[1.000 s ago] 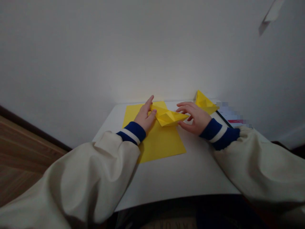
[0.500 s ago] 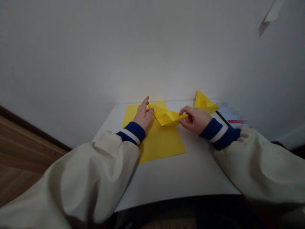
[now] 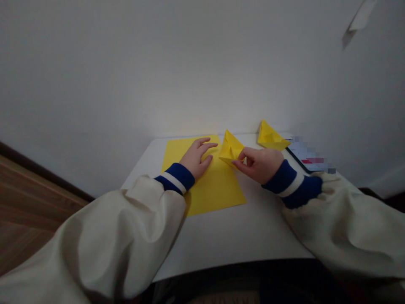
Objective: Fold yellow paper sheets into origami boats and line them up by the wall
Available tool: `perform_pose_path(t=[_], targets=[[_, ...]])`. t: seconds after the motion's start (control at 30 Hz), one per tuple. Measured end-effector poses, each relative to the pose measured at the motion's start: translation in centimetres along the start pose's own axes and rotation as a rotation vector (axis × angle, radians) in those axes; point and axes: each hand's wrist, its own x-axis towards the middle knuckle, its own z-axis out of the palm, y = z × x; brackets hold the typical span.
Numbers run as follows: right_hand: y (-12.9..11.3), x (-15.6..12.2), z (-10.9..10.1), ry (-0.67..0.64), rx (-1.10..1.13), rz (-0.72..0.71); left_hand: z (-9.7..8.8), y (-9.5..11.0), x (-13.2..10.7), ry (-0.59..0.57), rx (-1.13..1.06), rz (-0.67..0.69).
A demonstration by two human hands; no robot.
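My right hand (image 3: 260, 164) pinches a folded yellow paper boat (image 3: 230, 150) by its near end and holds it tilted up over the right edge of a flat yellow sheet (image 3: 207, 185). My left hand (image 3: 198, 157) rests open on that sheet, fingers spread flat and pointing right, a short way left of the boat and not touching it. A second folded yellow paper boat (image 3: 270, 137) sits at the back of the white table (image 3: 240, 228), behind my right hand.
The table stands against a plain white wall. A dark-edged flat item with a blurred patch (image 3: 308, 158) lies at the table's back right corner. Wooden floor (image 3: 28, 211) shows to the left. A pale strip (image 3: 359, 17) hangs on the wall, top right.
My left hand let go of the folded boat and settled flat on the sheet. My right hand closed on the boat and tipped it up, shifting it to the right.
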Motion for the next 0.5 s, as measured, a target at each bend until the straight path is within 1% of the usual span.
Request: perform_pose_path(t=[0.1,0.2,0.23,0.3,0.4,0.5], targets=[[-0.1,-0.1,-0.1,-0.048,0.044,-0.021,0.0,0.4,0.0,-0.082,-0.023,0.031],[0.2,-0.1,-0.7,-0.134,0.065,-0.084,0.3,0.1,-0.4,-0.114,-0.031,0.041],[0.4,0.0,-1.0,-0.172,0.056,-0.131,0.4,0.0,-0.6,-0.116,-0.031,0.043],[0.8,0.0,-1.3,-0.212,-0.004,-0.181,0.4,-0.3,-0.9,-0.107,-0.033,0.046],[1.4,0.1,-1.1,-0.239,-0.106,-0.16,0.2,0.0,-1.2,-0.074,-0.068,0.082],[1.6,0.2,-0.2,-0.229,-0.141,-0.128,-0.4,1.1,-1.1,-0.042,-0.127,0.192]])
